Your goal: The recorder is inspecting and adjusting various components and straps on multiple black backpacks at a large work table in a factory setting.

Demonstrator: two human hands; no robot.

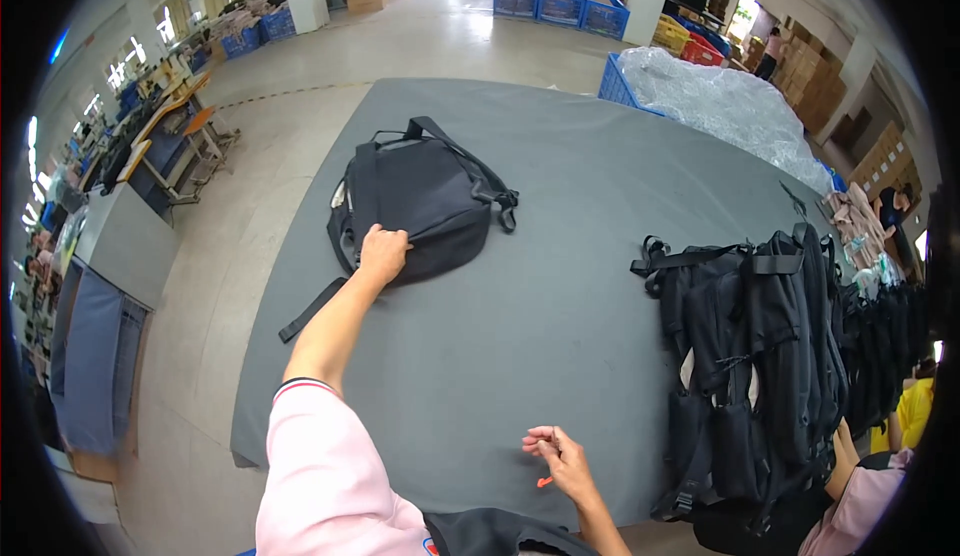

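Note:
A black backpack point(420, 201) lies flat on the far left part of a large dark grey table point(560, 286), straps trailing toward the table's left edge. My left hand point(383, 253) reaches out and grips the near edge of this backpack. My right hand point(562, 456) hovers low over the table near its front edge, fingers pinched together. A small orange object point(544, 481) lies on the table just beside that hand; whether the fingers hold anything I cannot tell.
A stack of several black backpacks point(760, 356) lies along the table's right side. Clear plastic wrap point(720, 101) fills a blue crate at the far right corner. Another person in pink point(860, 496) is at the lower right. Desks and blue crates stand around the floor.

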